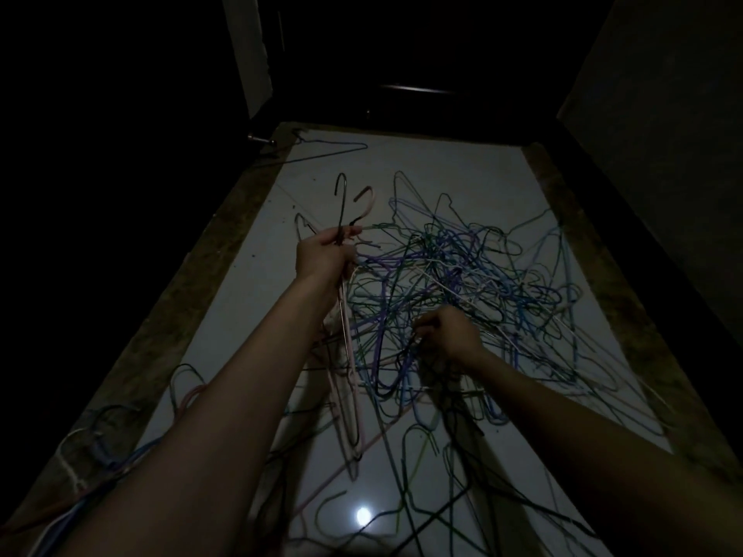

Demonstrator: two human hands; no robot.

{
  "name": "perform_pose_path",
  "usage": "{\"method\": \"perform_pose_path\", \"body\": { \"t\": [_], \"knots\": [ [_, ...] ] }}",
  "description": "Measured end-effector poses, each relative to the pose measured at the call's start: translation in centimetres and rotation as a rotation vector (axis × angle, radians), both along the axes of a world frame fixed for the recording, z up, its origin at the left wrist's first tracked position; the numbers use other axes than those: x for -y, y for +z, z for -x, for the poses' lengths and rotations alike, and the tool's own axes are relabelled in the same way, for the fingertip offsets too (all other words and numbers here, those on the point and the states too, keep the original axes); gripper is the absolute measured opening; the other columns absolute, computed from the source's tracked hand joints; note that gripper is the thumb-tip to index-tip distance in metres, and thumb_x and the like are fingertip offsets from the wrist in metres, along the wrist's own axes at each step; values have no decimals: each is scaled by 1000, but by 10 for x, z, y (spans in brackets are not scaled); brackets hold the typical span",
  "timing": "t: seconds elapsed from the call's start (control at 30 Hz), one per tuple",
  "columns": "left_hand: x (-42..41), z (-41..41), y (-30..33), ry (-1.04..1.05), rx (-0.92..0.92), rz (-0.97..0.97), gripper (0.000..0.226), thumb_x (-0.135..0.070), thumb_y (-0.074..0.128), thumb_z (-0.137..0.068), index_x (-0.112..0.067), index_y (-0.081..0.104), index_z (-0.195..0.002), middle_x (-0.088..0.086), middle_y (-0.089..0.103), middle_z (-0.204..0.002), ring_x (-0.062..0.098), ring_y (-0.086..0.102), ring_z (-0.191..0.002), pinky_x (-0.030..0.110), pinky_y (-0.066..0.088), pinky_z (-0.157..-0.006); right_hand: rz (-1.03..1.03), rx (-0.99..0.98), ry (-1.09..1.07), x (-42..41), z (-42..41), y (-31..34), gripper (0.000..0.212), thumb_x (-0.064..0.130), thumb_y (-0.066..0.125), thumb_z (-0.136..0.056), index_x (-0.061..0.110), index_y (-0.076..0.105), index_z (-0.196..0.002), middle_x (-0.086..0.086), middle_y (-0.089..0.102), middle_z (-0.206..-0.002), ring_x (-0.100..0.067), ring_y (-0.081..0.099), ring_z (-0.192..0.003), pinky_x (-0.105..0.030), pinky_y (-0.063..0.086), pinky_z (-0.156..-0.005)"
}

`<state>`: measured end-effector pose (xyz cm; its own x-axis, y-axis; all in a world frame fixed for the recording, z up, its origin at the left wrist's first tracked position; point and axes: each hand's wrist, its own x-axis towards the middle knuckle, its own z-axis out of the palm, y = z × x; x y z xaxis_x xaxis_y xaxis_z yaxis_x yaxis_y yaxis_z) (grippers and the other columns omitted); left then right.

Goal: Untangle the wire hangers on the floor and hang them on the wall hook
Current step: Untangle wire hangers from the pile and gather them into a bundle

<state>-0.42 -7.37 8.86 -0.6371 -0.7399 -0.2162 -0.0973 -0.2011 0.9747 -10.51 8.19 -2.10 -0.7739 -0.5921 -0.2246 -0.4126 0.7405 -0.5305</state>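
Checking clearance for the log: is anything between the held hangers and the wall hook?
Cannot tell: no wall hook is visible. The left hand holds two hangers whose lower ends hang beside the pile, which the right hand grips.

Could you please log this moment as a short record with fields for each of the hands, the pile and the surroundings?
left hand: left hand raised, grips the necks of a dark hanger and a pink hanger, hooks up
right hand: right hand low, fingers curled on wires in the tangled pile
floor: glossy pale floor; one stray hanger lies by the far left edge
wall hook: not in view
lighting: dim
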Motion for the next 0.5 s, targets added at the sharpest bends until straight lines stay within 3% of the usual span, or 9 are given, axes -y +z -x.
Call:
{"method": "perform_pose_path", "body": {
  "t": [0.1, 0.17, 0.27, 0.37, 0.5],
  "knots": [
    [-3, 2, 9, 12, 16, 52, 30, 10, 51, -87, -6, 67, -107, 3, 60, -83, 11, 43, -55, 12, 35, -40, -8, -8, -10, -7, 0, 11, 20, 4, 55, -92, 9, 71, -103, -6, 70, -107, -12, 62, -82, -28, 52, -73],
    [-6, 3, 13, 8, 24, 70, 30, 10, 52, -87, -6, 68, -106, 5, 60, -88, 12, 42, -55, 13, 35, -40, -7, 7, 4, -12, 0, 19, 18, 6, 58, -91, 7, 71, -103, -8, 69, -107, -17, 63, -88, -32, 53, -78],
    [-12, 3, 17, -8, 31, 69, 30, 11, 51, -87, -5, 68, -106, 2, 59, -78, 13, 39, -54, 19, 34, -44, -9, -11, 49, -26, -1, 34, 16, 12, 64, -87, 7, 73, -99, -9, 70, -105, -23, 64, -96, -36, 52, -87],
    [-18, 3, 20, -24, 32, 62, 30, 12, 50, -87, -4, 67, -105, 2, 55, -73, 14, 35, -51, 18, 30, -40, -82, -25, 206, -39, -7, 45, 14, 14, 67, -85, 10, 74, -96, -7, 71, -102, -21, 64, -95, -34, 53, -84],
    [-22, 4, 22, -42, 58, 71, 29, 12, 51, -87, -6, 67, -102, 4, 51, -69, 14, 37, -50, 16, 31, -36, -192, -40, 308, -47, -21, 43, 17, 1, 65, -83, 10, 74, -94, -6, 71, -101, -19, 65, -94, -29, 52, -78]
  ]
}}
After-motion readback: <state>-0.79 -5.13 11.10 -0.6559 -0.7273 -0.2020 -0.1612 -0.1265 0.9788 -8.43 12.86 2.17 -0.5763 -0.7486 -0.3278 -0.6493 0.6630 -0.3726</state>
